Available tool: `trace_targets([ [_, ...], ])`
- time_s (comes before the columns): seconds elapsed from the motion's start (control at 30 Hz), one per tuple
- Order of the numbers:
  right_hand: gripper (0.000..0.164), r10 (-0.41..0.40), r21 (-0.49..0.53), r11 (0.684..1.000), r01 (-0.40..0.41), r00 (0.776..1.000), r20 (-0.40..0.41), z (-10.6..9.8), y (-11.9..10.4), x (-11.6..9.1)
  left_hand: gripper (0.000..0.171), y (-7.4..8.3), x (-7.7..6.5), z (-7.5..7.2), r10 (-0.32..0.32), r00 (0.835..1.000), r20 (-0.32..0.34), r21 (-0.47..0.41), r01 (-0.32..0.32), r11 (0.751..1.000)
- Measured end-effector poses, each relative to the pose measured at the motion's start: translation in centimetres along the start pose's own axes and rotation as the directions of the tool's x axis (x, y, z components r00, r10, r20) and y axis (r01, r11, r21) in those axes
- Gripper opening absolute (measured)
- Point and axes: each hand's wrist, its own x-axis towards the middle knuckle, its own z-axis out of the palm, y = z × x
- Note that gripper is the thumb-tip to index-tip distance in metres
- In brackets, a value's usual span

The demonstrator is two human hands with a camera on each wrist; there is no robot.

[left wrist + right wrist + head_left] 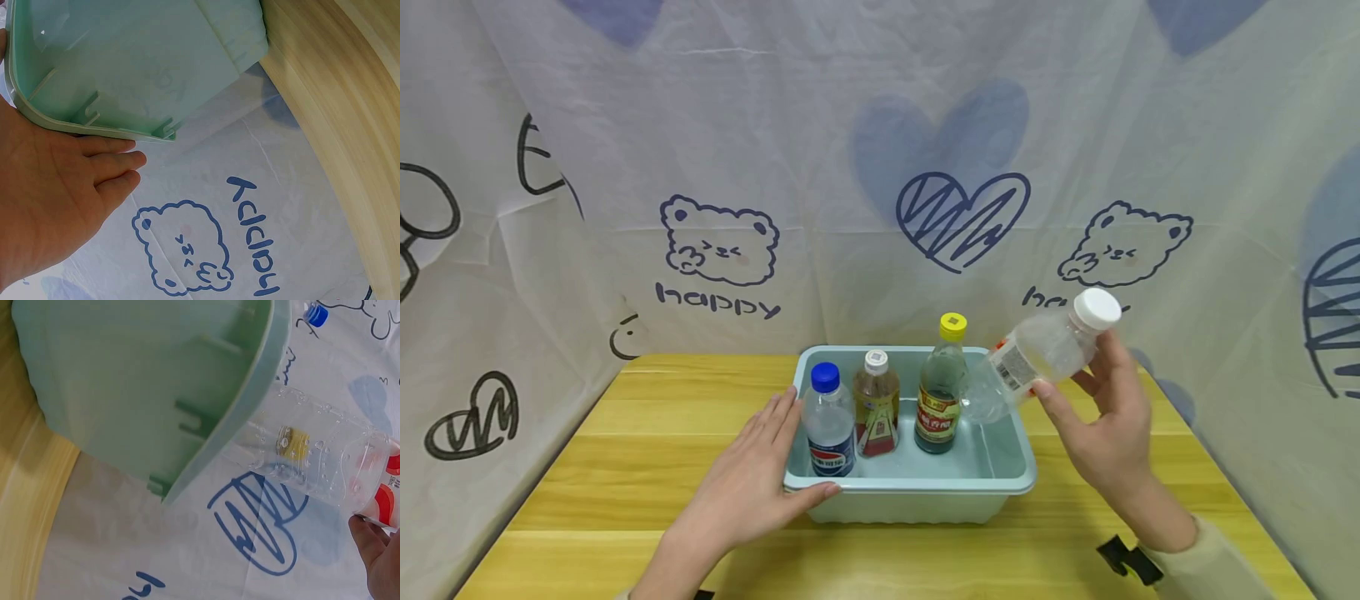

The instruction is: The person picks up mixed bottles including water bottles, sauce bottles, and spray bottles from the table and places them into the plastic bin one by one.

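A clear plastic bottle with a white cap [1051, 346] is held in my right hand [1112, 425], between thumb and fingers. It leans with its cap up to the right, its base over the right side of a pale green plastic tub [910, 504]. In the right wrist view, droplets show inside the see-through bottle [331, 459]. My left hand [748, 479] rests against the tub's left rim, fingers straight, thumb across the front corner. In the left wrist view, those fingers [115, 165] lie along the outside of the rim.
Inside the tub stand a blue-capped bottle [831, 429], a white-capped bottle with reddish liquid [876, 408] and a yellow-capped glass bottle with dark liquid [937, 412]. The tub is on a wooden table [625, 483]. A printed cloth [835, 167] hangs behind and at the sides.
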Motion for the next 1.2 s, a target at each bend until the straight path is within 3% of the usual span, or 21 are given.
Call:
trace_targets([
  [0.8, 0.083, 0.045, 0.153, 0.986, -0.063, 0.993, 0.113, 4.3, 0.0, -2.3, 0.12, 0.0, 0.1, -0.1, 0.003, 1.0, 0.0, -0.001, -0.003, 1.0],
  [1.03, 0.09, 0.099, 0.084, 0.989, -0.12, 0.969, 0.226, 5.5, 0.0, -2.9, 0.119, 0.0, 0.0, 0.0, 0.001, 1.0, 0.003, 0.0, -0.001, 1.0],
  [1.2, 0.09, 0.091, 0.072, 0.99, -0.118, 0.948, 0.306, 6.2, 0.2, -3.2, 0.119, 0.0, 0.0, 0.0, 0.002, 1.0, 0.0, 0.0, -0.002, 1.0],
])
